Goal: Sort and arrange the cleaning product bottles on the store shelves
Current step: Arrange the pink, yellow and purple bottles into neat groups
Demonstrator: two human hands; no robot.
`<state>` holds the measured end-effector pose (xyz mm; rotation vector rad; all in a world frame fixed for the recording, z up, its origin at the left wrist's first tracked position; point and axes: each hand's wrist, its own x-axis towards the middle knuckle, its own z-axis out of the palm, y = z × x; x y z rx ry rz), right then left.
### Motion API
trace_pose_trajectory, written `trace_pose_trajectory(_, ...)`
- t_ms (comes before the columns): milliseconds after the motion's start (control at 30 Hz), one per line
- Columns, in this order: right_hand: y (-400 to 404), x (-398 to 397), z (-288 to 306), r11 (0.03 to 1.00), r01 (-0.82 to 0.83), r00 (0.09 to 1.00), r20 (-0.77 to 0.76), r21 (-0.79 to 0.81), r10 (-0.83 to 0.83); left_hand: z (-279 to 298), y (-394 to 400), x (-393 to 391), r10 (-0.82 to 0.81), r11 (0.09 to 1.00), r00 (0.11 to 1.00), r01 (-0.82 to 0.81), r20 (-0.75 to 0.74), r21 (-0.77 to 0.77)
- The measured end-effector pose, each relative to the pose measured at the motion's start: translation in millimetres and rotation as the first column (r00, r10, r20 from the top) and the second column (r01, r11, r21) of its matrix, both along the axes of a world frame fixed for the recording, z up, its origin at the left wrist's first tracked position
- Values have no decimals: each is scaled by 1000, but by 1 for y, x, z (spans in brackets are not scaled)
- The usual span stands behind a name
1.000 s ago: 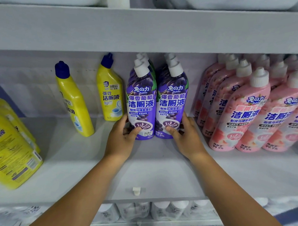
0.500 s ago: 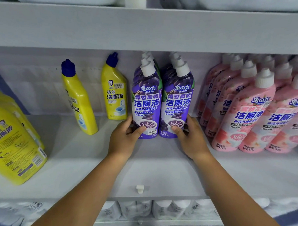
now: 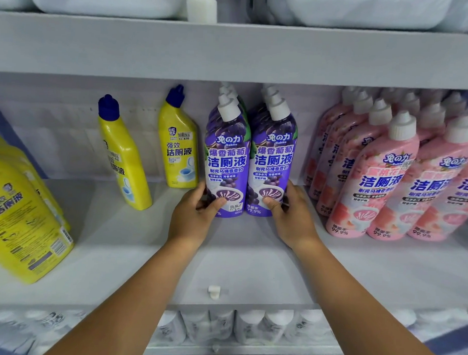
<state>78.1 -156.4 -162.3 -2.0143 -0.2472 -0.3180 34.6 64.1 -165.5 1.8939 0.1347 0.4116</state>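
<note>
left hand (image 3: 196, 218) gripping the left purple bottle (image 3: 227, 161) low down, right hand (image 3: 290, 217) gripping the right purple bottle (image 3: 272, 163), both upright and touching on the shelf (image 3: 117, 252), pink bottles (image 3: 375, 178) just right, 2 yellow bottles (image 3: 122, 156) left

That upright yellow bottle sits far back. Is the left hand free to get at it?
Probably yes, after letting go: the left hand grips the left purple bottle, but bare shelf lies open toward the upright yellow bottle just beside it.

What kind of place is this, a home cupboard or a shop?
Most likely a shop aisle. Rows of identical purple bottles and pink bottles stand several deep on a grey shelf, and a yellow bottle carries a price sticker.
</note>
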Motion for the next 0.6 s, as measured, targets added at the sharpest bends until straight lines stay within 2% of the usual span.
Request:
trace_pose_trajectory(100,2,-2,0,998,26,999,-29,54,-25,2,0,-1,-4,1000,1000,4,-8,-20)
trace_pose_trajectory(200,9,-15,4,976,133,991,-39,173,-128,6,3,-4,11,991,1000,-10,2,-130)
trace_pose_trajectory(267,17,-31,9,958,169,984,22,233,-179,12,11,-13,90,974,996,-85,14,-211)
trace_pose_trajectory(367,38,-55,17,956,167,968,146,239,-206,21,29,-35,195,949,979,-173,57,-265)
trace_pose_trajectory(500,87,-74,38,931,-6,995,97,365,-32,29,69,-61,372,904,911,-313,177,-291)
trace_pose_trajectory(600,133,-69,59,949,-122,992,58,292,110,29,105,-61,431,887,884,-379,182,-263)
